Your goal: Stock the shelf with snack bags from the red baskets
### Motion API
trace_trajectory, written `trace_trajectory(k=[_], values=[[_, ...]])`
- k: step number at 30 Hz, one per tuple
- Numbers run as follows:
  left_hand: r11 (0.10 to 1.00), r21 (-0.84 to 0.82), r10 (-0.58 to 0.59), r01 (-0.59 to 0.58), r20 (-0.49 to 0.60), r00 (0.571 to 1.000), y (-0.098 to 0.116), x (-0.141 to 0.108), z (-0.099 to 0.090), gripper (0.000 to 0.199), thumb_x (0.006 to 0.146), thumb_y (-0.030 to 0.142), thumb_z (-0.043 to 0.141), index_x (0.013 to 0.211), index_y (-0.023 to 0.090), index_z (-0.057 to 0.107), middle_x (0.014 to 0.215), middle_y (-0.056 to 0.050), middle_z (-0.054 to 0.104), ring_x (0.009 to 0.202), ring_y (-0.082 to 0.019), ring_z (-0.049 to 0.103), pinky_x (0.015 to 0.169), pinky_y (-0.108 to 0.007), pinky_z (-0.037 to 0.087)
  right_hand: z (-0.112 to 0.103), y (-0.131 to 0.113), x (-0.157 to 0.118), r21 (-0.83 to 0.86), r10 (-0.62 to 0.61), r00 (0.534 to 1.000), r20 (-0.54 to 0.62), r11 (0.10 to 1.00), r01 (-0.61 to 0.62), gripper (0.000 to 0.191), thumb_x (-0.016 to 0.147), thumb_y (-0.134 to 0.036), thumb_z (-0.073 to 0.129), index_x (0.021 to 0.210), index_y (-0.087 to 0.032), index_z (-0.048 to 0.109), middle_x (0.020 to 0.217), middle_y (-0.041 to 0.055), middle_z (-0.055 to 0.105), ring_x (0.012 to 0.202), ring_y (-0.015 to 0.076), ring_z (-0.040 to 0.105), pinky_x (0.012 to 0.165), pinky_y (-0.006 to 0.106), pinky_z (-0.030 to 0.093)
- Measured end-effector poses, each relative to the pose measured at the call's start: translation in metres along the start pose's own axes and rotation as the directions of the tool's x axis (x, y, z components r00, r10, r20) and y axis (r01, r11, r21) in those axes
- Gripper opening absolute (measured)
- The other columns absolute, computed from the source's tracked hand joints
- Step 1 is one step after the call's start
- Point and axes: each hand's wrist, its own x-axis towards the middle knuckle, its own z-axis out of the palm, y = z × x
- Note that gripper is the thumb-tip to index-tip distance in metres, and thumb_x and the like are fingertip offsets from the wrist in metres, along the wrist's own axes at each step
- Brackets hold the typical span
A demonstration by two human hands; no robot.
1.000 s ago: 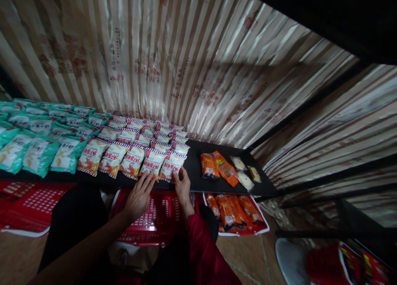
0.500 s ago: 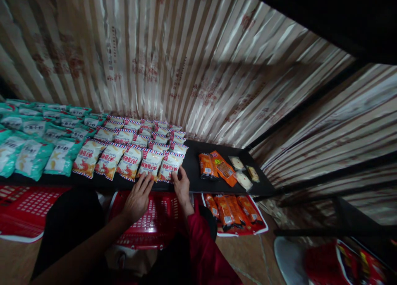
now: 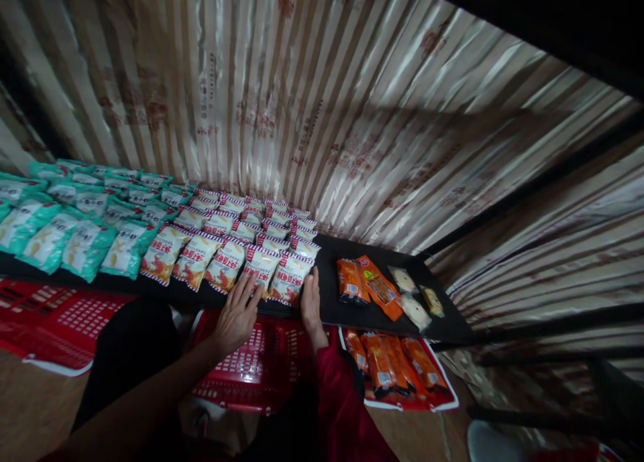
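a black shelf (image 3: pixel 328 298) runs above a red basket (image 3: pixel 241 368) and bears rows of white packets (image 3: pixel 226 262). the left hand (image 3: pixel 238 318), slightly spread, touches the front row's second-last packet (image 3: pixel 261 264); the open right hand (image 3: pixel 310 302) sits against the end packet (image 3: pixel 290 277).

R hand (image 3: pixel 312 308) regripped since 0.5 s ago: fingers were curled at lower R corner of end pack (image 3: pixel 292 276), thumb on its front face. Now fingers run straight up along the pack's R side, thumb off the front.

L hand (image 3: pixel 239 321) slid up a bit: fingertips were near bottom edge of 2nd pack from R (image 3: pixel 259 264), now up approx. at its red lettering.

Cam view swung L + rolled: shelf (image 3: pixel 329 281) front edge slopes down to R more. More of front-row teal packs (image 3: pixel 88 244) in frame. Grey stool (image 3: pixel 496 443) + red bin (image 3: pixel 566 454) at lower R now mostly cut off.
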Motion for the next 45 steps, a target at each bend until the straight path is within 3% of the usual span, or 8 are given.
trace_trajectory(k=[9, 18, 22, 26, 31, 34, 40, 45], values=[[0.999, 0.04, 0.012, -0.012, -0.001, 1.0, -0.001, -0.002, 0.008, 0.054, 0.087, 0.011, 0.037, 0.141, 0.012, 0.036, 0.152, -0.017, 0.026, 0.143, -0.029, 0.01, 0.11, -0.048, 0.03, 0.005, 0.003, -0.001, 0.008, -0.02, 0.999, 0.045, 1.0, 0.019, 0.082, 0.085, -0.068, 0.027, 0.146, -0.012, 0.029, 0.15, 0.0132, 0.033, 0.139, 0.023, 0.03, 0.113, 0.038, 0.023], [0.994, 0.094, -0.055, 0.06, -0.048, 0.997, -0.01, -0.018, -0.005, 0.052, 0.087, 0.013, 0.039, 0.138, 0.011, 0.042, 0.151, -0.017, 0.027, 0.143, -0.028, 0.013, 0.112, -0.046, 0.028, -0.005, -0.013, -0.023, -0.067, -0.133, 0.97, -0.201, 0.99, 0.122, 0.073, 0.09, -0.058, 0.024, 0.137, -0.005, 0.04, 0.143, 0.02, 0.041, 0.134, 0.0254, 0.037, 0.112, 0.044, 0.028], [0.991, 0.117, -0.065, 0.069, -0.04, 0.997, -0.027, -0.029, -0.012, 0.052, 0.087, 0.016, 0.041, 0.138, 0.01, 0.042, 0.15, -0.016, 0.032, 0.143, -0.028, 0.014, 0.113, -0.046, 0.025, -0.006, -0.028, -0.03, -0.138, -0.305, 0.93, -0.206, 0.95, 0.281, 0.058, 0.093, -0.047, 0.026, 0.135, -0.01, 0.044, 0.14, 0.0179, 0.046, 0.13, 0.0243, 0.042, 0.11, 0.047, 0.03], [0.989, 0.136, -0.052, 0.051, 0.008, 0.999, -0.043, -0.037, -0.016, 0.052, 0.088, 0.018, 0.039, 0.14, 0.012, 0.04, 0.152, -0.013, 0.029, 0.143, -0.027, 0.015, 0.114, -0.045, 0.022, 0.008, -0.057, -0.033, -0.206, -0.517, 0.851, -0.085, 0.845, 0.493, 0.049, 0.095, -0.038, 0.03, 0.133, -0.012, 0.046, 0.137, 0.0156, 0.049, 0.129, 0.0222, 0.044, 0.109, 0.046, 0.034], [0.993, 0.105, -0.055, 0.049, 0.057, 0.997, -0.054, -0.041, -0.016, 0.052, 0.089, 0.02, 0.04, 0.14, 0.013, 0.039, 0.152, -0.012, 0.027, 0.143, -0.025, 0.016, 0.114, -0.044, 0.021, 0.046, -0.098, -0.035, -0.267, -0.676, 0.699, 0.232, 0.647, 0.714, 0.038, 0.094, -0.031, 0.039, 0.126, -0.016, 0.053, 0.134, 0.0128, 0.054, 0.128, 0.0206, 0.045, 0.109, 0.045, 0.036], [0.996, 0.079, -0.052, 0.048, 0.043, 0.998, -0.056, -0.043, -0.014, 0.051, 0.089, 0.02, 0.039, 0.14, 0.012, 0.04, 0.152, -0.013, 0.028, 0.143, -0.025, 0.015, 0.114, -0.044, 0.021, 0.07, -0.11, -0.033, -0.274, -0.674, 0.628, 0.388, 0.566, 0.777, 0.035, 0.094, -0.027, 0.04, 0.122, -0.015, 0.057, 0.132, 0.0121, 0.056, 0.128, 0.0203, 0.045, 0.109, 0.043, 0.036], [0.996, 0.043, -0.083, 0.084, -0.017, 0.996, -0.056, -0.046, -0.011, 0.048, 0.088, 0.016, 0.038, 0.136, 0.012, 0.044, 0.152, -0.016, 0.027, 0.143, -0.026, 0.015, 0.113, -0.047, 0.024, 0.105, -0.119, -0.018, -0.314, -0.578, 0.557, 0.596, 0.471, 0.824, 0.031, 0.092, -0.019, 0.041, 0.114, -0.016, 0.064, 0.123, 0.0103, 0.063, 0.127, 0.0221, 0.046, 0.107, 0.042, 0.037], [0.996, 0.034, -0.082, 0.084, -0.07, 0.994, -0.057, -0.045, -0.006, 0.05, 0.088, 0.017, 0.04, 0.138, 0.013, 0.042, 0.151, -0.015, 0.03, 0.143, -0.025, 0.016, 0.113, -0.045, 0.024, 0.123, -0.137, 0.004, -0.361, -0.509, 0.556, 0.657, 0.435, 0.825, 0.028, 0.09, -0.014, 0.044, 0.105, -0.018, 0.068, 0.112, 0.0083, 0.069, 0.116, 0.0198, 0.054, 0.105, 0.037, 0.038]])
